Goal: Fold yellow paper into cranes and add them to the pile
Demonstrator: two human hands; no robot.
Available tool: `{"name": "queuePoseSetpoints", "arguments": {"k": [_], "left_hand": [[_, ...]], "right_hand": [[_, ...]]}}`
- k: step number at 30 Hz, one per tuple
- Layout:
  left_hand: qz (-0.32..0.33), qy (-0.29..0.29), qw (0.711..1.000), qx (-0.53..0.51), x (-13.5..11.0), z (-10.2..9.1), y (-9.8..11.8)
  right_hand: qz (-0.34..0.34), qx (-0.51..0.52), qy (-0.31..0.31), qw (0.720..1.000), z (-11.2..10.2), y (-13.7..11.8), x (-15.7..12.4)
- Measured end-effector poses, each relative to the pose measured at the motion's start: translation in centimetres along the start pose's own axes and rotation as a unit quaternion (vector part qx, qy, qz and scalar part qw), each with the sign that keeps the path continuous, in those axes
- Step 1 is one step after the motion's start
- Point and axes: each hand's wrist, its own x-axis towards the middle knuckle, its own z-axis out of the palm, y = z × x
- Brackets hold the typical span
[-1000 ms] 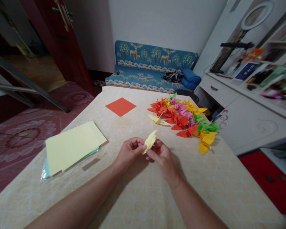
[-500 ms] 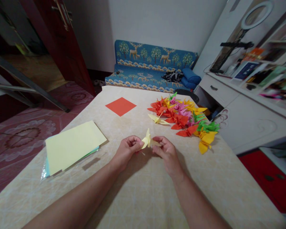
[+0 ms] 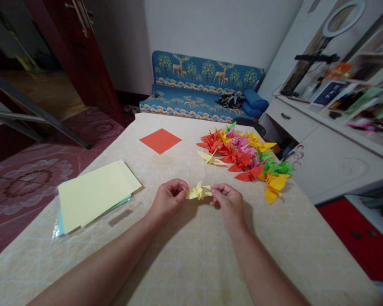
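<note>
A pale yellow paper crane (image 3: 198,192) is stretched between my two hands, just above the table. My left hand (image 3: 171,196) pinches one wing tip between thumb and fingers. On the other side, my right hand (image 3: 228,203) grips the opposite wing in the same way. The wings lie spread nearly level, with the crane's body in the middle. Beyond my right hand, another pale yellow crane (image 3: 210,158) rests at the near left edge of a pile of folded cranes (image 3: 239,156) in red, orange, pink and green.
A red paper square (image 3: 160,141) lies flat toward the table's far side. To the left, a stack of pale yellow sheets (image 3: 98,193) sits over blue-green paper and clear plastic. Past the table (image 3: 185,263) stand a blue patterned sofa (image 3: 191,100) and a white cabinet (image 3: 322,148).
My hands have moved apart, drawing the crane's wings outward and flatter. The crane's body sits lower and wider. The whole view has shifted slightly.
</note>
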Motion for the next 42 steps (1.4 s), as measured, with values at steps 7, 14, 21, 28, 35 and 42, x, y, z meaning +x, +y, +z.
{"name": "queuePoseSetpoints", "arguments": {"k": [7, 14, 21, 28, 35, 42], "left_hand": [[0.042, -0.016, 0.99, 0.136, 0.0, -0.1, -0.6], [0.089, -0.031, 0.947, 0.306, 0.0, -0.4, -0.5], [0.098, -0.044, 0.898, 0.426, -0.3, -0.2, 0.7], [0.086, -0.037, 0.875, 0.474, -0.4, 0.0, 0.7], [0.076, -0.039, 0.86, 0.503, -0.3, 0.2, 0.8], [0.148, -0.041, 0.898, 0.413, -0.3, -0.3, 0.4]], "right_hand": [[-0.105, -0.197, 0.029, 0.974, -0.1, 0.6, 0.5], [-0.145, -0.293, 0.014, 0.945, -0.3, 1.5, 0.8], [-0.151, -0.416, 0.006, 0.897, -0.3, 0.6, 0.3], [-0.134, -0.493, 0.014, 0.86, 0.0, -0.3, -0.1], [-0.146, -0.515, 0.019, 0.845, 0.1, -0.2, 0.1], [-0.2, -0.404, 0.033, 0.892, -0.6, 0.8, 0.3]]}}
